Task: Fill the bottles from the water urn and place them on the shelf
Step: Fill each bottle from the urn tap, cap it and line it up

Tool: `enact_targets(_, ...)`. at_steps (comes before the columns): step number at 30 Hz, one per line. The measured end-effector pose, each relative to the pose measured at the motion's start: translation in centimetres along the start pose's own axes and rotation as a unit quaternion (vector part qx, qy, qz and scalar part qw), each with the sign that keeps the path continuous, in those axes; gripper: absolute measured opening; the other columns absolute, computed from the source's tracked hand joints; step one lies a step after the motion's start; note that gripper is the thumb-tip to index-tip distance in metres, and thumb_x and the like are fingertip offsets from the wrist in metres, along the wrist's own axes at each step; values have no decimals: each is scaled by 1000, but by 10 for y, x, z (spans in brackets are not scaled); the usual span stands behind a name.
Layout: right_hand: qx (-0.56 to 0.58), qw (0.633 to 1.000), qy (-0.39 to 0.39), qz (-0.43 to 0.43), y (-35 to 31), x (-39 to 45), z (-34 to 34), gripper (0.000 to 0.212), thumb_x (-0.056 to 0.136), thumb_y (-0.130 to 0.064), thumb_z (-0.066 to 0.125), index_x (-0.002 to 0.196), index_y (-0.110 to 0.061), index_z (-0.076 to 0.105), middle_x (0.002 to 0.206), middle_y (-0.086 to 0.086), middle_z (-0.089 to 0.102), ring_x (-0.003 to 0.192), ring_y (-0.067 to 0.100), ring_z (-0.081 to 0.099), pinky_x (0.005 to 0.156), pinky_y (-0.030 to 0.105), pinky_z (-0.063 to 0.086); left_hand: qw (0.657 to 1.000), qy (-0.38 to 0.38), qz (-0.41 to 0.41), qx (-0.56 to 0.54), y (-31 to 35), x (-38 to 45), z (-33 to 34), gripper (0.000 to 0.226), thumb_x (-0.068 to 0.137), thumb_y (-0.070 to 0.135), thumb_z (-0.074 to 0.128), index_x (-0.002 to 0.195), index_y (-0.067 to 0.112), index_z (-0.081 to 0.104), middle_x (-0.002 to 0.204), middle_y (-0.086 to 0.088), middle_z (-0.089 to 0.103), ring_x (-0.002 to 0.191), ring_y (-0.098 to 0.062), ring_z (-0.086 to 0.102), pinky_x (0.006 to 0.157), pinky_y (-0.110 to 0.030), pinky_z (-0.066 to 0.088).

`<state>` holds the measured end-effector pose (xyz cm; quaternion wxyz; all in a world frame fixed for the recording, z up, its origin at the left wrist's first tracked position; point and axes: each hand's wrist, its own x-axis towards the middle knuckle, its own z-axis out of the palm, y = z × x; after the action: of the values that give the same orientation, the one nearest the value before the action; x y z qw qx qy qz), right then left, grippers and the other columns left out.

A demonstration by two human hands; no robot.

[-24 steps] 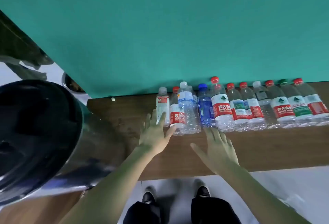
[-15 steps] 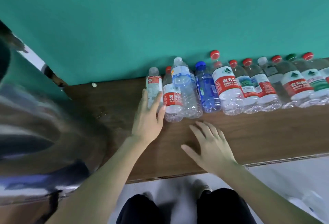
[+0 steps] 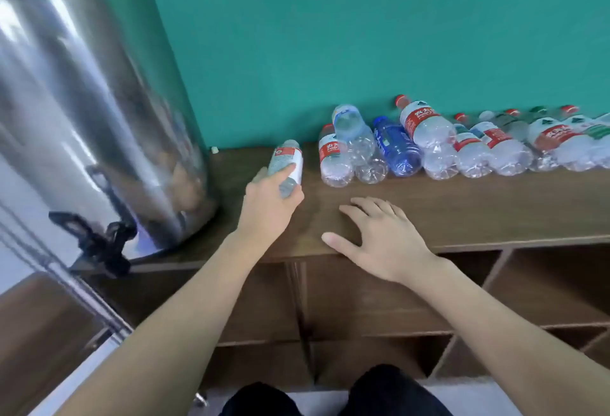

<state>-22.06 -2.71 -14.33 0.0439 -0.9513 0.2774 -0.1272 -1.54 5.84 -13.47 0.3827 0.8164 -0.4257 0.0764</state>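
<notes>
Bottles (image 3: 429, 148) stand in a long row at the back of the wooden top (image 3: 478, 204), against the green wall (image 3: 363, 36). One small bottle (image 3: 286, 164) is out of the row, held in the left hand (image 3: 269, 207). The fingers curl round its lower part and the thumb lies across the front. It has a pale cap, a white label with a red patch, and it leans a little to the left. It sits apart from the row, between the other bottles and the water urn (image 3: 89, 111).

The right hand (image 3: 379, 240) holds nothing. Its fingers are spread and rest flat on the wooden top near the front edge.

I think this is the very start of the job: one bottle picked, not yet filled. Next the cap must come off, and the free hand looks ready to help with that. Then the bottle has to go under the black tap (image 3: 99, 244) low on the urn.

The bottles are thin, clear plastic with bumpy ribs, so a hard squeeze would dent them. Most have red caps, one is deep blue, and one cap is green. They look empty, but I cannot be sure. The urn is big, round, shiny metal with a black lid. Below the top are open wooden shelf boxes (image 3: 544, 287).
</notes>
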Motion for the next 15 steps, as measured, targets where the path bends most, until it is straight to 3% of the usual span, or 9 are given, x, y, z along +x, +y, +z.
enact_targets(4, 28, 1000, -1, 6, -21, -40, -5, 104, 77, -89, 7, 149, -25, 47, 158, 0, 40, 148, 24, 31, 123, 46, 20, 998, 26, -36, -42, 16, -87, -38, 45, 85, 19, 77, 130, 18, 73, 110, -16, 67, 102, -32, 64, 77, -13, 32)
enact_targets(9, 139, 990, 10, 6, -52, -79, -13, 76, 94, -74, 40, 151, -23, 44, 156, 3, 43, 145, 24, 37, 120, 43, 30, 995, 95, -1, -41, 25, -176, -76, 46, 72, 15, 83, 117, 16, 78, 101, -11, 70, 91, -27, 64, 79, -18, 45)
enact_targets(12, 303, 951, 55, 36, -75, -81, -20, 79, 92, -69, 53, 153, -20, 39, 150, 5, 49, 137, 24, 48, 114, 39, 37, 984, 140, 1, -113, 20, -215, -94, 49, 69, 23, 75, 118, 22, 78, 112, -1, 72, 99, -16, 65, 86, -14, 47)
enact_targets(15, 434, 898, 39, 50, -96, -68, -28, 92, 83, -74, 63, 157, -31, 27, 142, -4, 53, 120, 18, 62, 106, 39, 47, 964, 152, 23, -219, 8, -243, -111, 52, 72, 19, 75, 122, 32, 76, 127, 6, 69, 117, 0, 64, 96, -16, 53)
